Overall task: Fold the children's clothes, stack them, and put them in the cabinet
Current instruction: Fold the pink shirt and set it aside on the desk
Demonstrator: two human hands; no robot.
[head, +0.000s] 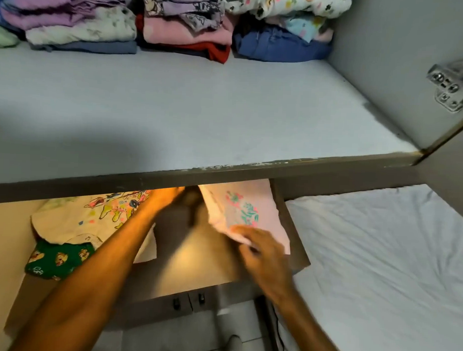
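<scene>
**Here, both hands reach into the lower cabinet shelf**

Down on the lower shelf [185, 263], the right hand [259, 251] pinches the near edge of a pale pink garment [250, 210] with a teal and pink print, its fingers curled round the cloth. The garment lies at the right end of that shelf, against the side wall. The left hand [169, 196] stretches further in, partly hidden under the edge of the upper shelf [174, 115]; whether its fingers are apart or closed I cannot tell. Left of that arm lies a cream printed garment [92, 217], with a green cartoon-print piece [56, 261] under its near edge. At the back of the upper shelf stand three folded stacks [183, 24] of children's clothes, side by side. A white bed sheet [379, 259] lies to the right of the cabinet, and a metal hinge [454, 83] sits on the right wall
</scene>
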